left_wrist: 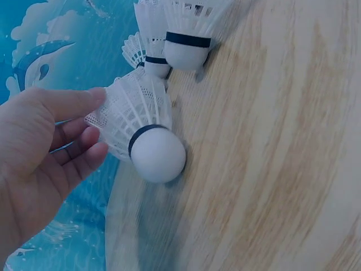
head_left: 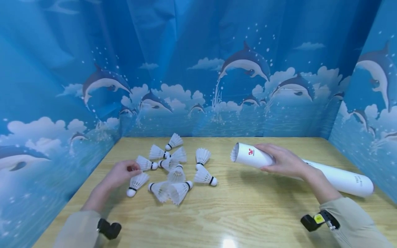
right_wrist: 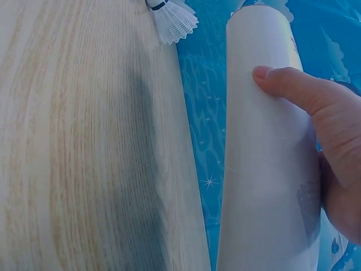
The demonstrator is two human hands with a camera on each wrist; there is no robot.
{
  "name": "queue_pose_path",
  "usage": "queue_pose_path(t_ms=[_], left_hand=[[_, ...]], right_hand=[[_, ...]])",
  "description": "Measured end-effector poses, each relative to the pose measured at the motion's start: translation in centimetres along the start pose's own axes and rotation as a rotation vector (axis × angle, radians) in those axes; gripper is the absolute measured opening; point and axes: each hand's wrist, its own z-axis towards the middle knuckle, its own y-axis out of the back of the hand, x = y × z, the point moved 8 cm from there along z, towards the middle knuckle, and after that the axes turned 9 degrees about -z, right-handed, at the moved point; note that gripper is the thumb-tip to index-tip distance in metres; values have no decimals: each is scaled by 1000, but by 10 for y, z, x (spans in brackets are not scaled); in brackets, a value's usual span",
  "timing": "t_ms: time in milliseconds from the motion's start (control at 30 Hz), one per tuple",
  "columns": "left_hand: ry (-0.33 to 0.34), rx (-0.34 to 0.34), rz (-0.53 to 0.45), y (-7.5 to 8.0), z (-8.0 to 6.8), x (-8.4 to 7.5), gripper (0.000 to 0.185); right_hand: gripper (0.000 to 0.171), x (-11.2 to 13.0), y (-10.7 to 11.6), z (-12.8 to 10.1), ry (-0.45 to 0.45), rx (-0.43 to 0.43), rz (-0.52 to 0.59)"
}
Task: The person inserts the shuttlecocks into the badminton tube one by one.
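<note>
A dolphin-printed backdrop (head_left: 186,120) stood behind a wood-grained table (head_left: 248,217). In the head view, the left hand (head_left: 121,174), left of centre, pinched the skirt of a shuttlecock (head_left: 144,162), with other shuttlecocks (head_left: 176,174) scattered to its right; at centre right the right hand (head_left: 285,160) gripped a long white tube (head_left: 260,158). In the left wrist view, the thumb met the skirt's rim at left centre, the lower fingers curled and slightly apart. In the right wrist view, the thumb pressed across the tube, right of centre; its other fingers were hidden.
</note>
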Motion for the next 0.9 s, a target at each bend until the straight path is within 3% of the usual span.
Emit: queue_pose_path(t_ms=[367,667,900], left_hand=[[18,34,-84,11,-8,2,14],[68,19,-63,17,-10,2,24],[9,-47,-123,31,-12,-14,27]], right_hand=[[74,-3,-2,0,1,-4,-3],[74,-4,-5,-4,-3,2,10],[74,-4,-3,-2,1,8,8]])
